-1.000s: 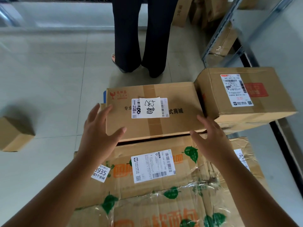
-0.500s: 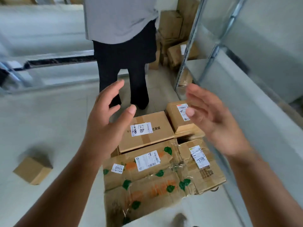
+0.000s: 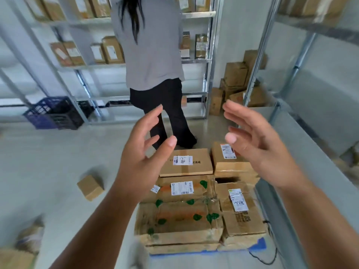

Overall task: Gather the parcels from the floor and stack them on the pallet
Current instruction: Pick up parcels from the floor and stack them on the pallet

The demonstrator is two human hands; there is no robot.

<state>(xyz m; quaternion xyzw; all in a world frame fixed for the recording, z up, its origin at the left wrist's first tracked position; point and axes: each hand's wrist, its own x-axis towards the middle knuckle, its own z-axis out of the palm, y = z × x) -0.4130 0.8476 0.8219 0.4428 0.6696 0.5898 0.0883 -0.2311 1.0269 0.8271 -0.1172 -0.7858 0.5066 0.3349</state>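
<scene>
My left hand (image 3: 143, 152) and right hand (image 3: 254, 142) hang spread, grasping nothing. The flat parcel (image 3: 187, 162) lies lengthwise nine-to-three; its label (image 3: 182, 160) is unreadable.

Brown parcels (image 3: 186, 162) with green leaf print, blue pallet (image 3: 257, 245).

Bright, even, cool light fills the room, and shadows are soft: a faint one lies beside the small box (image 3: 90, 187) on the floor. Wide-angle bending curves the shelf posts (image 3: 256, 61). Motion blur smears the frame edges, shelves and lower-left corner.
</scene>
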